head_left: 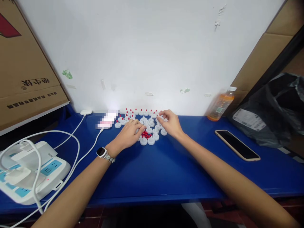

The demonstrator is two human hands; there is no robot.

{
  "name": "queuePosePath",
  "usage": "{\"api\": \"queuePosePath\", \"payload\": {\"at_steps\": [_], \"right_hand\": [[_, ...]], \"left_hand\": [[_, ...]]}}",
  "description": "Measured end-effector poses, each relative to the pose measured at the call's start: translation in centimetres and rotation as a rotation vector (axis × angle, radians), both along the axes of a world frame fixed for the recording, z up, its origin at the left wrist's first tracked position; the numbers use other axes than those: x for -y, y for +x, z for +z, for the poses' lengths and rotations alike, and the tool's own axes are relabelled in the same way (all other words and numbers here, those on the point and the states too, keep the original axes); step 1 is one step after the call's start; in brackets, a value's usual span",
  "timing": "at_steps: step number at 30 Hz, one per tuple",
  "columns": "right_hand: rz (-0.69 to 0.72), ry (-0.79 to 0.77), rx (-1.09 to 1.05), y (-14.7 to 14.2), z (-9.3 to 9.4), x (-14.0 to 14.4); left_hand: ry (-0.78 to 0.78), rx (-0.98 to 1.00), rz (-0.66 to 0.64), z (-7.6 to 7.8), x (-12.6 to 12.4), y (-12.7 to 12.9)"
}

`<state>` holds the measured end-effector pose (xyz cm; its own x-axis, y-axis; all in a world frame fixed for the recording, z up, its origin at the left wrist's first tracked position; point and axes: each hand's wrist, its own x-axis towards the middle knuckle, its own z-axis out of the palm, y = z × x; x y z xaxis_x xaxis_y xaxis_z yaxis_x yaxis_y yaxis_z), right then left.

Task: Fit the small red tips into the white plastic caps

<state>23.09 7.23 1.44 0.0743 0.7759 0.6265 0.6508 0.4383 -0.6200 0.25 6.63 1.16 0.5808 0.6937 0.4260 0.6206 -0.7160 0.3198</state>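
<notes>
Several small white round caps (149, 140) lie clustered on the blue table (166, 171) near the white wall; those at the back (136, 112) carry red tips. A little heap of loose red tips (146, 135) sits among the front caps. My left hand (129, 134), a watch on its wrist, rests on the caps with its fingertips at the red heap. My right hand (169, 123) reaches over the right side of the cluster, fingertips pinched at a white cap. What either hand grips is too small to make out.
A white power strip (28, 172) with plugs and white cables lies at the left front. A phone (236, 145) lies face up on the right, an orange drink bottle (219, 106) stands by the wall, a black plastic bag (273, 110) beyond it. Cardboard boxes flank both sides.
</notes>
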Motion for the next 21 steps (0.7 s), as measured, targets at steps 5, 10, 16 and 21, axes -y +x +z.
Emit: {"api": "queuePosePath", "payload": {"at_steps": [5,10,16,21], "right_hand": [[0.065,-0.154,0.070,-0.4,1.3,-4.7],[-0.017,-0.297,0.524,-2.6,1.6,-8.9],[0.014,-0.403,0.689,-3.2,1.6,-10.8],[-0.113,-0.368,0.706,-3.3,1.8,-11.8]], "left_hand": [[-0.071,0.065,0.007,-0.1,0.3,-0.8],[-0.096,0.060,0.026,0.1,0.9,-0.5],[-0.131,0.055,0.024,0.0,0.7,-0.8],[-0.119,0.074,0.031,0.0,0.5,-0.8]]}}
